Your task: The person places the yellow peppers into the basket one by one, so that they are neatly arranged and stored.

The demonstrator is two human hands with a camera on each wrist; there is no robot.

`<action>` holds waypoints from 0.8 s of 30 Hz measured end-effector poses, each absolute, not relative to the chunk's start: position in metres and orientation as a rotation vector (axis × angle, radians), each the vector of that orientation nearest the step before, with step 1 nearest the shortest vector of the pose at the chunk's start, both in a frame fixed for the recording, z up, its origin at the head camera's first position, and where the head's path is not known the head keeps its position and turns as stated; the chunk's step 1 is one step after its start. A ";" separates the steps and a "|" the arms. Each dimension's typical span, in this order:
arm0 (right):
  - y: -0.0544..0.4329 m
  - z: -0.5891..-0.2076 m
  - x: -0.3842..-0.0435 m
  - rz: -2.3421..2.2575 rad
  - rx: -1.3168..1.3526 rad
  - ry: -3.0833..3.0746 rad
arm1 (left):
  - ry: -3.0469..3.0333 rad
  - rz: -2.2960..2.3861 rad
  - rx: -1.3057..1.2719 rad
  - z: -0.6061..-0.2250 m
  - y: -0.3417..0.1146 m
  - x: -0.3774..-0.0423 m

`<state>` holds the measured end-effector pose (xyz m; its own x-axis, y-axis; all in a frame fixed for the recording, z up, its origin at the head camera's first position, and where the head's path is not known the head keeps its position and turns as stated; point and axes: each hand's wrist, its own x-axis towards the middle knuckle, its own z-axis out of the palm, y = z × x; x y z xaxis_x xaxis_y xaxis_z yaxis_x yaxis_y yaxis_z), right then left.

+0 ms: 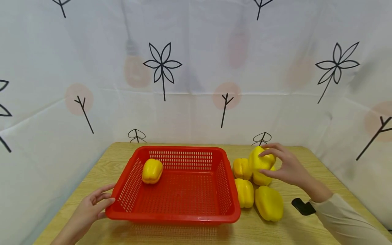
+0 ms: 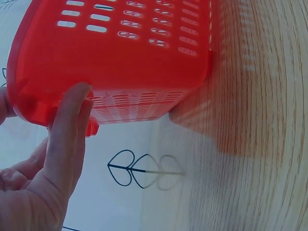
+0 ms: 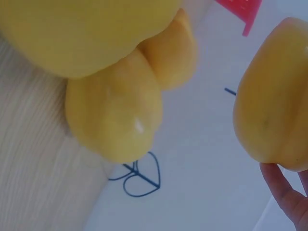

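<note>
My left hand (image 1: 87, 209) grips the left rim of a red plastic basket (image 1: 171, 217), thumb and fingers at its near-left corner. In the left wrist view those fingers (image 2: 65, 139) lie against the basket's outer wall (image 2: 130, 67). Inside the basket, toward its back left, lies one yellow bell pepper (image 1: 152, 171). To the right, my right hand (image 1: 288, 166) pinches another yellow bell pepper (image 1: 256, 159) between thumb and fingers. The right wrist view has this held pepper (image 3: 274, 101) raised apart from the peppers on the table.
Several yellow bell peppers stand close together right of the basket, among them a front one (image 1: 269, 203) and one beside the basket wall (image 1: 245, 193). Everything rests on a wooden table (image 1: 101, 166). A white patterned cloth (image 1: 190, 115) hangs behind and along both sides.
</note>
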<state>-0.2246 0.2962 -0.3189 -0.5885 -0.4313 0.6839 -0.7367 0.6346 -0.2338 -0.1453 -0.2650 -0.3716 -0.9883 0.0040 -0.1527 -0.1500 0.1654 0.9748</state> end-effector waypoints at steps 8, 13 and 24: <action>0.278 -0.316 -0.232 0.725 0.990 -2.235 | 2.302 1.965 -0.138 -0.372 -0.266 -0.145; 0.265 -0.314 -0.234 0.727 1.007 -2.245 | 2.285 1.985 -0.130 -0.373 -0.267 -0.144; 0.236 -0.306 -0.236 0.757 1.083 -2.235 | 2.302 1.973 -0.139 -0.372 -0.265 -0.146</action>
